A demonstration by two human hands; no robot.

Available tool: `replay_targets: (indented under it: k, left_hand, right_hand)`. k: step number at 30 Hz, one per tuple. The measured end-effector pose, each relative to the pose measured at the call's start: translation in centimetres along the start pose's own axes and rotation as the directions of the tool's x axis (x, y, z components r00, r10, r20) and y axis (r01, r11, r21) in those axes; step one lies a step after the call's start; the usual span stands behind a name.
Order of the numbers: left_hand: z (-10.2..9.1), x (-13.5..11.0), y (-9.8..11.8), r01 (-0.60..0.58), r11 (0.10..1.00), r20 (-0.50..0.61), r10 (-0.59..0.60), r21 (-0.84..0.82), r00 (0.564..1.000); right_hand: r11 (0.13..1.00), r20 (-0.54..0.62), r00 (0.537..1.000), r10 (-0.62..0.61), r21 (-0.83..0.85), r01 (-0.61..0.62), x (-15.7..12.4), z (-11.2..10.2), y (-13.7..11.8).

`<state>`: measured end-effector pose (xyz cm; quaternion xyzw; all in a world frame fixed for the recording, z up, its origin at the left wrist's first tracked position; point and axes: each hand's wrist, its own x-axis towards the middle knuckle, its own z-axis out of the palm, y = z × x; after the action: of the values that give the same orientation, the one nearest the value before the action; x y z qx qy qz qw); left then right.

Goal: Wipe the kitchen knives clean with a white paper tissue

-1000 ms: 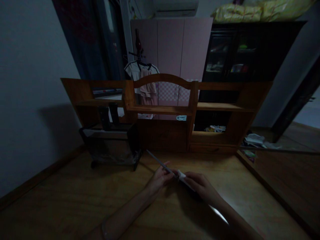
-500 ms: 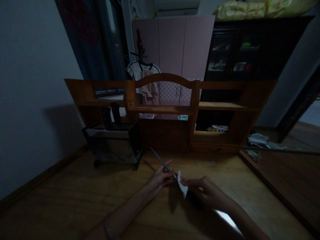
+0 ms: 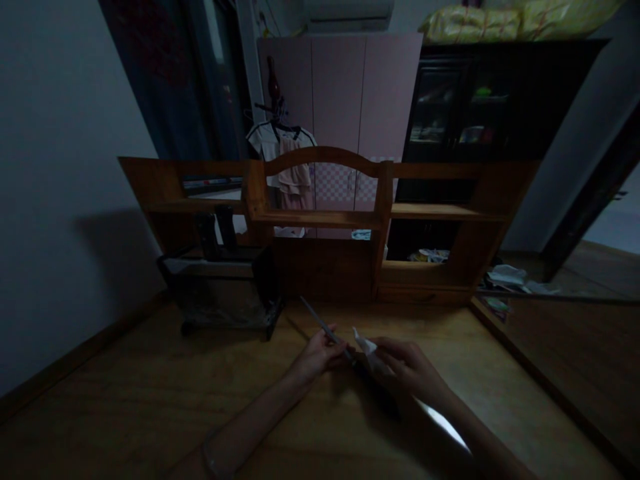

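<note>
My left hand (image 3: 319,353) pinches a thin grey stick-like tool (image 3: 316,319) that points up and away to the left, over the wooden desk (image 3: 150,393). Close to its right, my right hand (image 3: 407,365) is closed on a small white piece of paper or tissue (image 3: 364,348), held against the lower end of the thin tool. The room is dim, so I cannot make out finer detail of the tool.
A wooden shelf unit (image 3: 325,220) stands along the back of the desk. A dark mesh organiser (image 3: 220,287) sits at the back left. Small items lie in the right shelf opening (image 3: 425,255). Behind are a pink wardrobe (image 3: 340,93) and a dark cabinet (image 3: 475,107).
The white piece hung loose from my right fingers half a second ago; now it is raised against the tool's lower end. Both hands stay close together.
</note>
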<state>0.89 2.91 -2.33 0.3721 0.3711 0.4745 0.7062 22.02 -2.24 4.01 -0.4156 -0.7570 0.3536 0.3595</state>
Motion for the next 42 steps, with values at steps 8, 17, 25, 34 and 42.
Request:
replay_targets:
  k: [8, 17, 25, 34, 42]
  left_hand:
    - [0.0, -0.1, 0.0, -0.047, 0.998, -0.036, 0.048, 0.03, 0.998]
    - [0.0, 0.0, -0.3, -0.086, 0.996, 0.031, 0.085, 0.021, 0.996]
    - [0.4, -0.6, 0.3, -0.059, 0.996, 0.065, 0.054, 0.073, 0.996]
    - [0.0, -0.2, 0.2, -0.038, 0.999, 0.107, 0.038, -0.002, 0.994]
    - [0.1, -0.2, 0.3, -0.022, 1.0, 0.048, 0.022, 0.001, 0.999]
  right_hand:
    - [0.994, 0.192, 0.976, -0.101, -0.023, 0.107, -0.6, 0.7, -1.0]
    - [0.997, 0.254, 0.966, -0.05, -0.045, 0.063, -1.0, -0.5, -1.9]
    - [0.985, 0.2, 0.98, 0.016, -0.173, 0.019, -1.1, -1.3, -2.3]
    - [0.998, -0.072, 0.997, -0.041, 0.045, 0.044, -0.3, -1.0, -0.4]
    - [0.998, 0.126, 0.992, -0.01, 0.061, 0.003, -0.5, 1.3, -1.5]
